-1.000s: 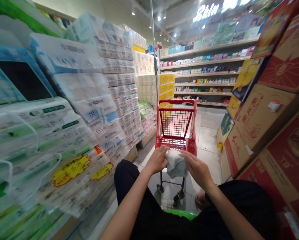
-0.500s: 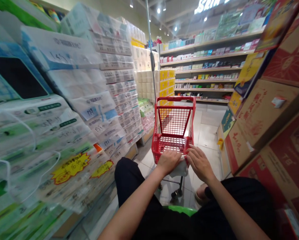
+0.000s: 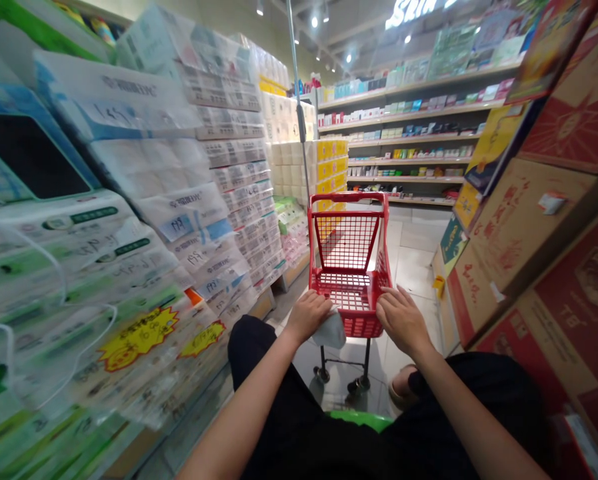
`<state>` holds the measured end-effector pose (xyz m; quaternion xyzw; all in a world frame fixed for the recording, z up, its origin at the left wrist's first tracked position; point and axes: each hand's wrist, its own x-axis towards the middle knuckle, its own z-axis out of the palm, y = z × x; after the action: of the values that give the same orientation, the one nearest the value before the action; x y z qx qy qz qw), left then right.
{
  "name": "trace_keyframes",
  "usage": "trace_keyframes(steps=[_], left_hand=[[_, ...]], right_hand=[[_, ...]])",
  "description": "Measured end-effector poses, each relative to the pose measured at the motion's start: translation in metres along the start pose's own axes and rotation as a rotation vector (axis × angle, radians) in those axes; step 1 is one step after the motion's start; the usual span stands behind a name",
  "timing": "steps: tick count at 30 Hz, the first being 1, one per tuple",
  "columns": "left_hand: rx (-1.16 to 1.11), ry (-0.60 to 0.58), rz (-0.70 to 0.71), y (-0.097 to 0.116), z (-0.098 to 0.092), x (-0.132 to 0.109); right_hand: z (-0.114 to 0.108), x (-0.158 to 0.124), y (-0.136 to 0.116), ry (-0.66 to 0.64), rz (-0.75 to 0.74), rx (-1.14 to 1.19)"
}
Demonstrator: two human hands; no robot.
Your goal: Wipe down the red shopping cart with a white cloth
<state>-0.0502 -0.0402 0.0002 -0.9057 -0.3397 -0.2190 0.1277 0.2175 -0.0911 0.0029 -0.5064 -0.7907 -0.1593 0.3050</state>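
A small red shopping cart (image 3: 349, 260) stands in the aisle straight ahead, its basket bare. My left hand (image 3: 309, 315) is closed on a white cloth (image 3: 330, 329) pressed against the cart's near left corner. My right hand (image 3: 403, 320) grips the near right corner of the cart's rim, fingers curled over it. My dark-clothed knees show below both arms.
Stacked packs of tissue paper (image 3: 179, 193) with yellow price tags (image 3: 139, 337) line the left side. Brown and red cartons (image 3: 539, 233) tower on the right. Shelves of small goods (image 3: 409, 133) cross the far end. A thin metal pole (image 3: 299, 113) rises beyond the cart. Tiled floor (image 3: 413, 260) runs ahead.
My hands moved apart from the middle of the near rim to its two corners. The cloth went left with my left hand. The cart shifted slightly.
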Motion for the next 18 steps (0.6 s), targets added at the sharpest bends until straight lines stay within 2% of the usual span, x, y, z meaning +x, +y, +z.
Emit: trace_keyframes(steps=[6,11,14,18], left_hand=[[0.047,-0.01,0.01,0.03,0.001,0.007],[0.016,0.007,0.038,0.046,0.005,0.005],[-0.046,-0.015,0.138,0.039,0.003,0.001],[-0.111,-0.081,0.26,0.012,-0.007,-0.004]], right_hand=[[0.014,0.015,-0.047,-0.049,-0.027,-0.075],[0.013,0.007,-0.052,-0.035,-0.023,-0.069],[0.007,0.001,-0.047,-0.047,-0.066,-0.06],[0.005,-0.003,-0.047,-0.053,-0.101,-0.051]])
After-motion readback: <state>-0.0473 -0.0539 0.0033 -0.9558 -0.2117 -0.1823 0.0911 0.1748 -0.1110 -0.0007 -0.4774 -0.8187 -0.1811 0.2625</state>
